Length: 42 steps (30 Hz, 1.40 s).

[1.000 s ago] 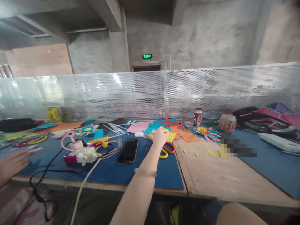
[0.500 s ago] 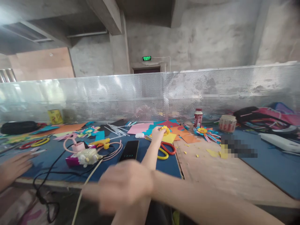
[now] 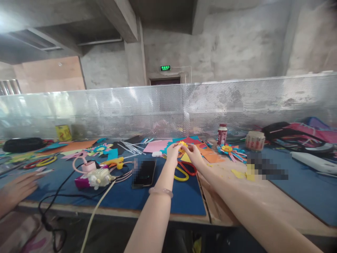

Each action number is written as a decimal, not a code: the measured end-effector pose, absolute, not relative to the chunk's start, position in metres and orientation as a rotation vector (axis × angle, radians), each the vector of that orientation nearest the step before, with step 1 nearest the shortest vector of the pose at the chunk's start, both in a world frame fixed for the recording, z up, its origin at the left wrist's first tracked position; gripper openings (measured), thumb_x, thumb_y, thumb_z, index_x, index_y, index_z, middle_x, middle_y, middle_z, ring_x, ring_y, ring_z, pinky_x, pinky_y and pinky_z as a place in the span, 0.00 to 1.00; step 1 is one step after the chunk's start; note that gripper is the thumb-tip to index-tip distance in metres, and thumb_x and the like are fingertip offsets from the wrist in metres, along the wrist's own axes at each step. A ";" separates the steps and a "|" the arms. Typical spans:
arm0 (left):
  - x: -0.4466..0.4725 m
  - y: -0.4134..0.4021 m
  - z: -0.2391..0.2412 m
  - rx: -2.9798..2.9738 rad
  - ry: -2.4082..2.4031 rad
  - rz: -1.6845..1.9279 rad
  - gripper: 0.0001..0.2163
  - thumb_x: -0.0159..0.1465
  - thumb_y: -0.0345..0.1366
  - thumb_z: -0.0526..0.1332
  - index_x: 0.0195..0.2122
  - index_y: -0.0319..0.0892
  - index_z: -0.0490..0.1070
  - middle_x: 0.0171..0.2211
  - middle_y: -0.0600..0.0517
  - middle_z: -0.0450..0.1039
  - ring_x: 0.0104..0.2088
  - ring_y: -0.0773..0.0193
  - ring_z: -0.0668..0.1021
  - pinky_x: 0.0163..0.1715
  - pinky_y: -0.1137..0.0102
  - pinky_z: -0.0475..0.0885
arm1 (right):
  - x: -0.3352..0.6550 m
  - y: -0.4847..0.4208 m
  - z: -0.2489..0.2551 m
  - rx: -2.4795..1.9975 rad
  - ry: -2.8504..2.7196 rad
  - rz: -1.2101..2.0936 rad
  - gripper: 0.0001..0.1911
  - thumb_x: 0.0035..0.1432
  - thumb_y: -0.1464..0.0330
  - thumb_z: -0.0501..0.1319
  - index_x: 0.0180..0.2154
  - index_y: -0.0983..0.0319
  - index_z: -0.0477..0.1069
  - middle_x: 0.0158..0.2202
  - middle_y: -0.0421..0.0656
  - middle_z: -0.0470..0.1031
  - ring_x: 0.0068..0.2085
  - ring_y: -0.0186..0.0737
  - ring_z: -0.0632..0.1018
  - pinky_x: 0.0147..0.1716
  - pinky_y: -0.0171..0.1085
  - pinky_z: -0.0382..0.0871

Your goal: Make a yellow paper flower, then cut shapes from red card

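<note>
Both my arms reach out over the blue mat (image 3: 163, 196). My left hand (image 3: 172, 151) and my right hand (image 3: 194, 154) meet above the far edge of the mat, and their fingers pinch a small yellow paper flower (image 3: 182, 144) between them. Just beneath the hands lie scissors with red and yellow handles (image 3: 184, 169) on a yellow paper sheet. A dark phone (image 3: 143, 173) lies to the left of my left forearm.
Coloured paper sheets (image 3: 163, 143), a finished paper flower (image 3: 228, 150), a red bottle (image 3: 222, 134), a tape roll (image 3: 255, 140), a glue gun (image 3: 113, 162) and cables (image 3: 65, 189) litter the table. Another person's hand (image 3: 15, 191) rests at the left. A perforated metal screen (image 3: 168, 109) backs the table.
My right arm swept in from the lower right and its hand joined the left on the yellow flower. The left hand lifted the flower slightly off the paper.
</note>
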<state>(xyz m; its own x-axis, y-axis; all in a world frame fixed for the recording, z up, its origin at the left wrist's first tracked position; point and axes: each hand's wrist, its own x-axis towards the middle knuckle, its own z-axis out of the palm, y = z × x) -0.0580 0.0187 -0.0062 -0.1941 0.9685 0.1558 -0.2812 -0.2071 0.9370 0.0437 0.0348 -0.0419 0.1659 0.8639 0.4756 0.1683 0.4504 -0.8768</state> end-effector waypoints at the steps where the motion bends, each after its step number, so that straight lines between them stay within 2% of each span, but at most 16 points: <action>1: -0.058 0.018 -0.006 1.016 0.986 1.590 0.09 0.48 0.33 0.64 0.30 0.37 0.70 0.27 0.49 0.72 0.28 0.66 0.75 0.27 0.72 0.70 | 0.044 0.034 -0.044 -0.989 -1.312 0.692 0.26 0.44 0.54 0.61 0.40 0.65 0.68 0.33 0.47 0.75 0.38 0.44 0.74 0.39 0.40 0.65; 5: -0.057 0.016 -0.006 1.017 0.991 1.584 0.11 0.47 0.31 0.64 0.33 0.37 0.70 0.27 0.49 0.72 0.26 0.68 0.74 0.25 0.73 0.69 | 0.049 0.033 -0.044 -0.947 -1.276 0.791 0.20 0.41 0.56 0.62 0.32 0.65 0.71 0.29 0.45 0.76 0.34 0.42 0.75 0.33 0.37 0.66; 9: -0.056 0.017 -0.006 1.002 1.037 1.591 0.12 0.46 0.30 0.64 0.34 0.38 0.69 0.27 0.50 0.72 0.26 0.68 0.74 0.24 0.75 0.67 | 0.054 0.038 -0.046 -0.908 -1.207 0.868 0.19 0.41 0.56 0.63 0.31 0.65 0.72 0.29 0.45 0.75 0.32 0.40 0.74 0.29 0.35 0.66; 18: -0.057 0.019 -0.006 1.030 1.002 1.504 0.11 0.48 0.29 0.64 0.34 0.37 0.69 0.28 0.49 0.73 0.24 0.68 0.75 0.24 0.74 0.68 | 0.056 0.032 -0.044 -0.774 -1.070 1.053 0.17 0.38 0.57 0.66 0.27 0.64 0.72 0.29 0.43 0.74 0.29 0.34 0.73 0.28 0.32 0.67; 23: -0.057 0.020 -0.011 1.067 0.994 1.427 0.13 0.48 0.33 0.66 0.35 0.38 0.69 0.31 0.47 0.74 0.24 0.69 0.74 0.26 0.74 0.69 | 0.060 0.028 -0.042 -0.754 -1.002 1.075 0.16 0.35 0.59 0.68 0.25 0.64 0.72 0.27 0.43 0.73 0.27 0.33 0.72 0.26 0.31 0.67; 27: -0.055 0.015 -0.012 1.131 1.017 1.330 0.17 0.46 0.38 0.68 0.35 0.38 0.70 0.34 0.46 0.74 0.28 0.66 0.76 0.27 0.73 0.69 | 0.064 0.027 -0.041 -0.759 -0.968 1.047 0.16 0.36 0.59 0.67 0.24 0.64 0.71 0.27 0.42 0.73 0.28 0.34 0.72 0.27 0.32 0.67; 31: -0.054 0.013 -0.013 1.167 1.027 1.264 0.16 0.44 0.35 0.69 0.33 0.37 0.70 0.32 0.46 0.75 0.30 0.64 0.77 0.28 0.73 0.69 | 0.067 0.028 -0.040 -0.790 -0.953 1.012 0.16 0.38 0.58 0.66 0.25 0.64 0.71 0.27 0.43 0.73 0.27 0.34 0.72 0.26 0.33 0.67; 35: -0.055 0.016 -0.015 1.155 1.107 1.349 0.13 0.46 0.32 0.69 0.31 0.36 0.70 0.27 0.46 0.75 0.30 0.63 0.77 0.27 0.74 0.68 | 0.065 0.028 -0.040 -0.830 -0.976 0.998 0.17 0.40 0.59 0.65 0.30 0.64 0.71 0.30 0.43 0.74 0.28 0.34 0.73 0.25 0.32 0.66; 38: -0.055 0.018 -0.015 1.134 1.113 1.419 0.11 0.46 0.31 0.68 0.29 0.36 0.70 0.24 0.48 0.74 0.28 0.64 0.78 0.26 0.74 0.68 | 0.061 0.028 -0.040 -0.829 -1.023 1.008 0.18 0.38 0.61 0.67 0.32 0.63 0.71 0.31 0.44 0.74 0.29 0.36 0.74 0.25 0.32 0.66; 42: -0.055 0.019 -0.015 1.127 1.102 1.469 0.10 0.46 0.31 0.68 0.29 0.37 0.70 0.22 0.50 0.74 0.27 0.63 0.78 0.27 0.72 0.69 | 0.058 0.028 -0.042 -0.791 -1.035 1.018 0.14 0.38 0.65 0.66 0.30 0.65 0.71 0.28 0.43 0.74 0.30 0.35 0.74 0.28 0.33 0.68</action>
<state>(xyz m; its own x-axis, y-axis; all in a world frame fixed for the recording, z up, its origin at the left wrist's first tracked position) -0.0552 0.0192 -0.0145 -0.1270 0.9839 0.1261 -0.1537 -0.1451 0.9774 0.0576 0.0282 -0.0423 0.1653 0.9379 0.3049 -0.2892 0.3416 -0.8942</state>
